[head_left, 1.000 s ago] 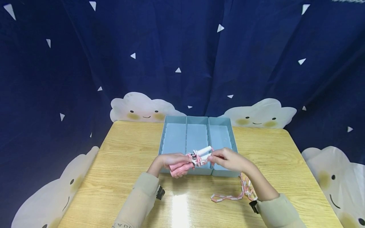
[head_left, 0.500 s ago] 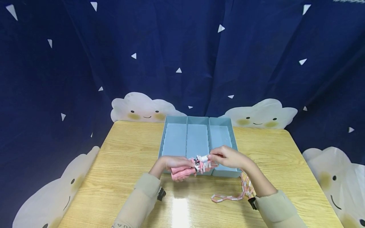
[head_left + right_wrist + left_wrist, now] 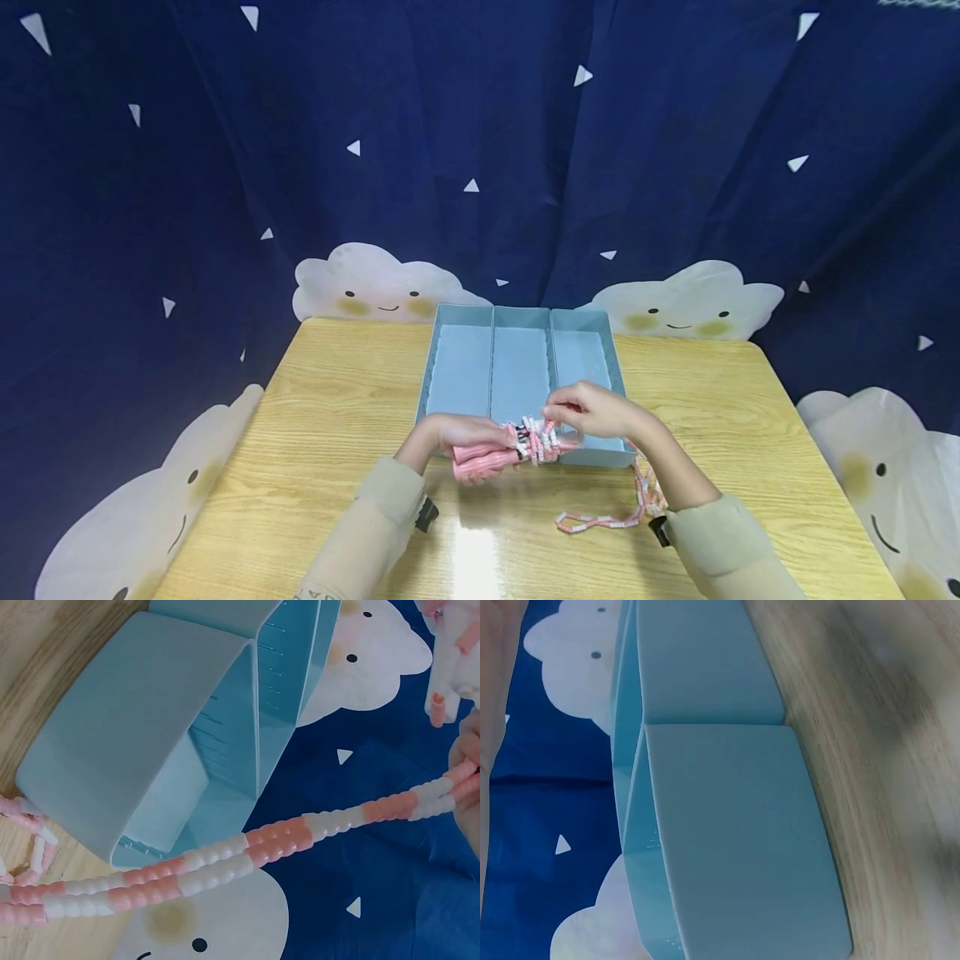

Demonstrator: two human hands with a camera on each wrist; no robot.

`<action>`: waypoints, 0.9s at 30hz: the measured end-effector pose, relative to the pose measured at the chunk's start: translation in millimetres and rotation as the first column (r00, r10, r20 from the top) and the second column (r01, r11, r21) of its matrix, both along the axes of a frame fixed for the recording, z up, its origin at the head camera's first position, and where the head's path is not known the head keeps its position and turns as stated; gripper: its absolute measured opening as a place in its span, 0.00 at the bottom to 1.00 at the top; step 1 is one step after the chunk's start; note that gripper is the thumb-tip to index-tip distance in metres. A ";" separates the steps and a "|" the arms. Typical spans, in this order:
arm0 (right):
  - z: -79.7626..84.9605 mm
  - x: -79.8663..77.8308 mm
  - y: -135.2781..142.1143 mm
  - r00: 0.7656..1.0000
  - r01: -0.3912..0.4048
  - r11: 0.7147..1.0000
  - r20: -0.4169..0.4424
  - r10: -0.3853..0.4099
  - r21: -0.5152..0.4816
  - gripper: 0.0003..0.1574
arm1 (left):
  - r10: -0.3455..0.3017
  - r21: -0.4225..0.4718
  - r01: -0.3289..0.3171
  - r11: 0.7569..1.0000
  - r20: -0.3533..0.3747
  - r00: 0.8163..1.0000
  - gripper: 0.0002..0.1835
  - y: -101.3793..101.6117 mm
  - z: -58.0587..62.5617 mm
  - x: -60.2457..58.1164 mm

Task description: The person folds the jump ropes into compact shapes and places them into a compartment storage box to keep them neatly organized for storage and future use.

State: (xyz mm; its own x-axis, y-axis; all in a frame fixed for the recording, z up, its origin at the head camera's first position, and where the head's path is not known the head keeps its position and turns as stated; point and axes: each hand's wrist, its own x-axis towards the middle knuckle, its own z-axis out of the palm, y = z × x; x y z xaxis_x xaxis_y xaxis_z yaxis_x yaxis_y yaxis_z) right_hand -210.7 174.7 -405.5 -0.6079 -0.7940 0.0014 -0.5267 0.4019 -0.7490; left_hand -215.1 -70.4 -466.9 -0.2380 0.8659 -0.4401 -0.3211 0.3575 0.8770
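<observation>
A beaded jump rope has two pink handles [image 3: 483,460] lying side by side in my left hand [image 3: 467,431]. Pink and white beaded cord [image 3: 534,443] is wrapped around the handles beyond that hand. Just above and right of the wrapping, my right hand [image 3: 596,408] pinches the cord between thumb and fingers. From the right wrist view, a doubled beaded strand [image 3: 281,838] runs taut into the right hand [image 3: 466,806], with part of the wrapped bundle [image 3: 454,656] above it. Only an edge of the left hand [image 3: 491,697] shows in the left wrist view; the handles are out of sight there.
Behind the hands stand blue open bins [image 3: 521,367], joined side by side on the wooden table [image 3: 360,392]. Loose cord [image 3: 600,523] trails over the table near the right forearm. A dark blue curtain [image 3: 450,150] with cloud figures surrounds the table.
The white ends of the handles, visible earlier, are now largely covered by beaded cord and blur. My left hand has shifted slightly right with the handles; the right hand has stayed close by, pinching cord.
</observation>
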 end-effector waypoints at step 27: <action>-12.6 -11.9 -6.8 0.995 -0.092 0.996 0.036 0.092 0.010 0.18 | -0.104 0.036 0.101 0.994 0.087 0.991 0.19 3.0 3.9 5.4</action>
